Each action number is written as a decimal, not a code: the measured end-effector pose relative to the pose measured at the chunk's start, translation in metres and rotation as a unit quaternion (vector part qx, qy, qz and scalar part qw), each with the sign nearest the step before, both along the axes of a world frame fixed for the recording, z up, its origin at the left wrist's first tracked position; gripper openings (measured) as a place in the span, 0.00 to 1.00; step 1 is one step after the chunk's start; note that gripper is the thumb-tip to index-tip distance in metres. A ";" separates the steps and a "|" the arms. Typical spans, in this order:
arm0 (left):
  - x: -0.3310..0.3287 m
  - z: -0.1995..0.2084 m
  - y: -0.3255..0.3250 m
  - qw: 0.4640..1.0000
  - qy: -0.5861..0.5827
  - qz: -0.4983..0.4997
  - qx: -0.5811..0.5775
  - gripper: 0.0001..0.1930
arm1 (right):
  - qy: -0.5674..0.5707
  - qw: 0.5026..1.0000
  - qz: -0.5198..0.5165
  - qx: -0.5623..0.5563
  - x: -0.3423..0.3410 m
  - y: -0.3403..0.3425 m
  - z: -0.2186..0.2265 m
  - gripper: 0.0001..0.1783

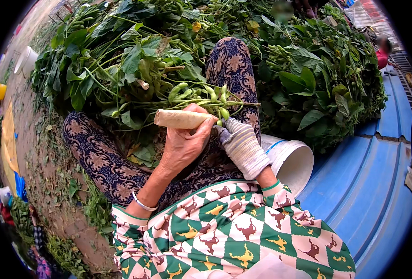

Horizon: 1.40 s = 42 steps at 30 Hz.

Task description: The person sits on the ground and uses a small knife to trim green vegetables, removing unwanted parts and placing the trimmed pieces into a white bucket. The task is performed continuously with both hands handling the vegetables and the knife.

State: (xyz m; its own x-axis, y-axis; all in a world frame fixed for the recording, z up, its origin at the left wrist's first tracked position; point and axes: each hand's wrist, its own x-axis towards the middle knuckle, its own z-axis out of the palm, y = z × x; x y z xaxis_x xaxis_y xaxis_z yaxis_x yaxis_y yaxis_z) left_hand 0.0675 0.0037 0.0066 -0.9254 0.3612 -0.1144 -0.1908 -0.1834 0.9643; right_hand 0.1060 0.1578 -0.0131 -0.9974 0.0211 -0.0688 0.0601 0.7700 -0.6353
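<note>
My left hand, bare and with a pale bangle at the wrist, is closed round a smooth tan object shaped like a thick handle. Its far end is hidden by my fingers, and I cannot make out its kind. My right hand wears a striped knit glove with grey fingertips. These fingers are closed at a green soybean pod, right beside my left fingertips. More plump pods hang on the cut soybean stems that lie across my lap, just beyond both hands.
Leafy soybean plants are heaped before me, with another pile at the right. A white bucket lies tipped by my right thigh, next to blue corrugated sheeting. Another white bucket stands far left. Other people show at the edges.
</note>
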 end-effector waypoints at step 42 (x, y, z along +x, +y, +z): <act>-0.019 0.017 0.019 0.970 0.209 -0.051 -0.115 0.04 | -0.306 0.770 -0.211 -0.518 -0.011 0.028 0.036 0.25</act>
